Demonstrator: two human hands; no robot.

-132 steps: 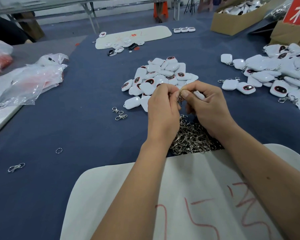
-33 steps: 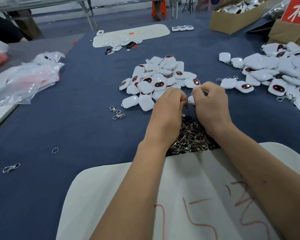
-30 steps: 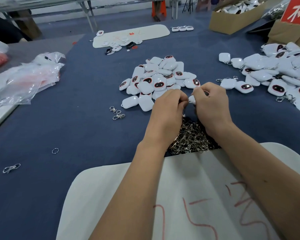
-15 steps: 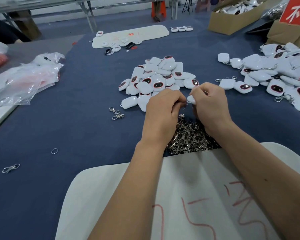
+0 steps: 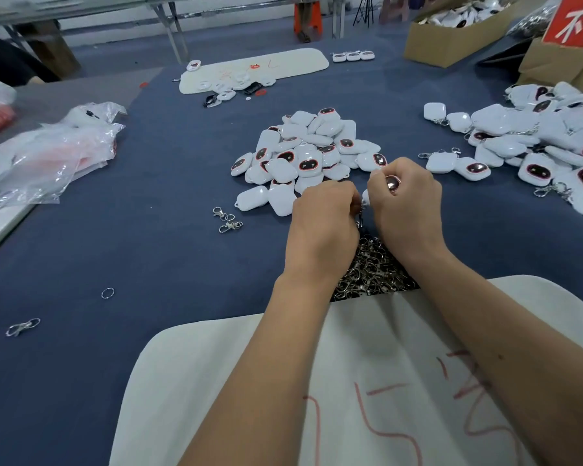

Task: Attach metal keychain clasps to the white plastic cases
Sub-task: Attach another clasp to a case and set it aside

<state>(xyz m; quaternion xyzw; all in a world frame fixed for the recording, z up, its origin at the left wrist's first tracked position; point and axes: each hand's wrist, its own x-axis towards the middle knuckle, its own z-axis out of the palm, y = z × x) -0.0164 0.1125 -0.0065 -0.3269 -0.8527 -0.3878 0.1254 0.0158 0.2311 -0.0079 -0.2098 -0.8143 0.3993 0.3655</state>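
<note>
My right hand (image 5: 405, 210) grips a white plastic case (image 5: 391, 183) whose dark oval window shows between the fingers. My left hand (image 5: 322, 227) pinches a metal clasp (image 5: 360, 219) against the case's left edge; the clasp hangs down between both hands and is mostly hidden. Below the hands lies a heap of metal clasps (image 5: 371, 270). Just beyond them sits a pile of white cases (image 5: 303, 153) without clasps. A second pile of cases with clasps attached (image 5: 532, 142) spreads at the right.
A white board with red writing (image 5: 367, 381) lies under my forearms. Loose clasps (image 5: 228, 220) and a split ring (image 5: 107, 293) dot the blue table; another clasp (image 5: 22, 327) lies near left. Plastic bags (image 5: 48, 153) sit left, cardboard boxes (image 5: 451, 38) far right, another white board (image 5: 253, 68) far back.
Both hands stayed together above the clasp heap. The right hand turned the case, so its dark window now shows between the fingers.
</note>
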